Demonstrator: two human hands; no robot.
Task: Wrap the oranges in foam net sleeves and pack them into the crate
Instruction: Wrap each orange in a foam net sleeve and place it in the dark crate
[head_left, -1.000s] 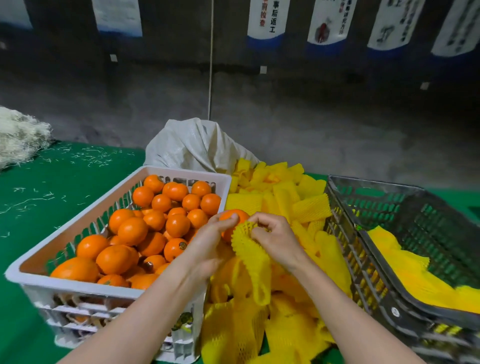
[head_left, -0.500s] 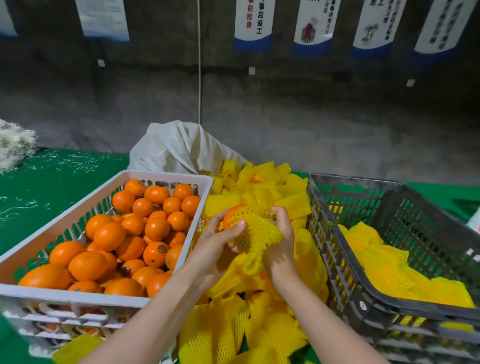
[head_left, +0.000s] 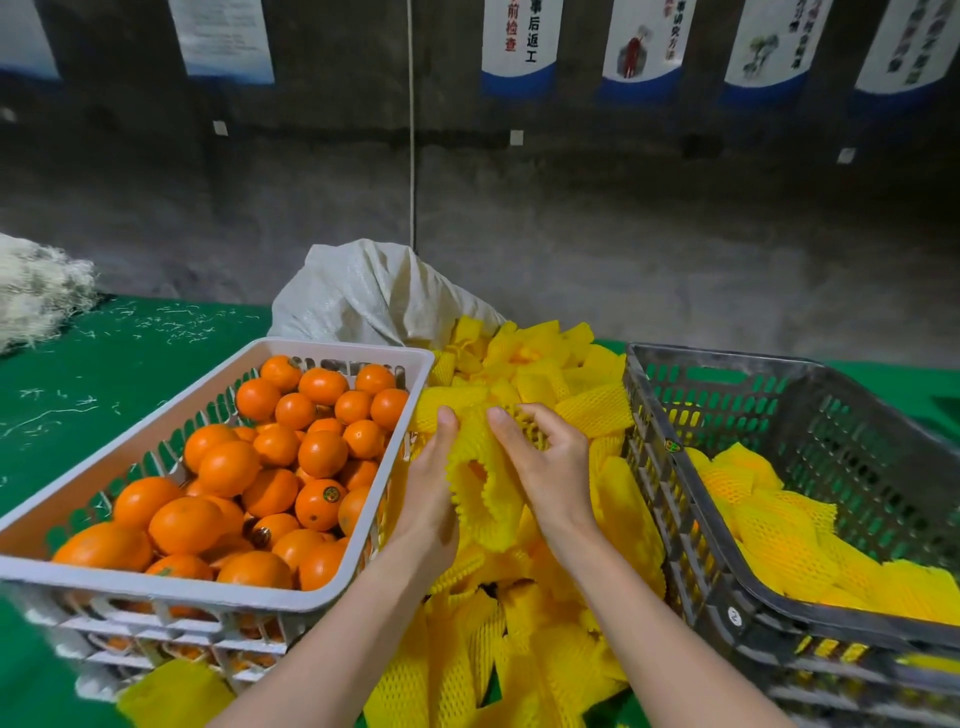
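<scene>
- A heap of loose foam net sleeves (head_left: 519, 654) lies nearest, on the green table (head_left: 104, 374) between the two crates.
- Above the heap, the left hand (head_left: 431, 499) and right hand (head_left: 550, 467) are close together, both curled round one yellow foam net sleeve (head_left: 493, 499). An orange (head_left: 476, 471) shows through its open end.
- To the left, a white crate (head_left: 249, 597) holds bare oranges (head_left: 228, 465).
- To the right, a dark crate (head_left: 727, 587) holds sleeved oranges (head_left: 779, 540).
- Behind the heap stands a white woven sack (head_left: 374, 296).
- A pile of pale fibre (head_left: 36, 291) sits at the table's far left.
- Posters (head_left: 519, 47) hang on the wall.
</scene>
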